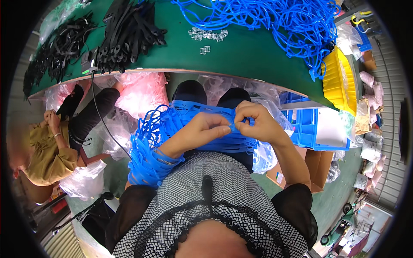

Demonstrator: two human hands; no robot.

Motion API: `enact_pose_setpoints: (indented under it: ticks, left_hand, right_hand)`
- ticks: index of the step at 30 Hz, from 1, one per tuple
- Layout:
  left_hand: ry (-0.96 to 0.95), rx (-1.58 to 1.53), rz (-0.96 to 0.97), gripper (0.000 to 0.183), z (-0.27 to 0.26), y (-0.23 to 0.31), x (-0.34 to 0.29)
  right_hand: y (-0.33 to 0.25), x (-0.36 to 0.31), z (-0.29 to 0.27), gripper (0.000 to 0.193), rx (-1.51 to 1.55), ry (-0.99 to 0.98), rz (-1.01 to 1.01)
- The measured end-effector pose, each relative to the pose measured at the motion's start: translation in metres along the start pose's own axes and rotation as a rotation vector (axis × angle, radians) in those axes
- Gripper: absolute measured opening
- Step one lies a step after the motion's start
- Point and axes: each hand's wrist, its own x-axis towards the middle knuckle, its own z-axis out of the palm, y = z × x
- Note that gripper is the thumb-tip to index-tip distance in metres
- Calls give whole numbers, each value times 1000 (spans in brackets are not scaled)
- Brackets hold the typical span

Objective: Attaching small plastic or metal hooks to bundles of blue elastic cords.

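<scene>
Both hands meet over my lap, their fingertips nearly touching. My left hand (208, 129) pinches a thin blue strap (231, 126) between thumb and fingers. On the other side of that spot, my right hand (257, 122) is closed in a pinch on the same strap; any small part between the fingertips is too hidden to make out. A thick bundle of flat blue straps (148, 161) hangs over my left forearm and spreads across my thighs. On the green table (241, 56) ahead lie several small clear plastic clips (208, 34).
A tangle of blue cords (275, 21) covers the table's far right, beside a yellow bin (337, 79). Black straps (129, 38) lie at the left. Below the table are blue crates (307, 124), a cardboard box (319, 165) and pink bags (142, 94). Another person (49, 150) sits at left.
</scene>
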Motion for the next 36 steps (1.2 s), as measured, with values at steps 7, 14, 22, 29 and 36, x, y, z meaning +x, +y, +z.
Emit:
enact_pose_setpoints:
  ticks: [7, 14, 22, 29, 36]
  left_hand:
    - [-159, -450, -76, 20, 6, 7, -10]
    - [-202, -577, -85, 25, 4, 4, -7]
    - [50, 45, 28, 27, 3, 10, -8]
    - [62, -104, -17, 23, 4, 10, -5]
    - [61, -83, 33, 24, 0, 5, -5]
  right_hand:
    - [-12, 5, 4, 5, -146, 17, -362]
    - [-14, 0, 5, 7, -250, 156, -414]
    - [-10, -2, 2, 12, -398, 137, -360]
    - [-5, 1, 13, 26, -435, 213, -421]
    - [-3, 3, 11, 25, -223, 185, -409]
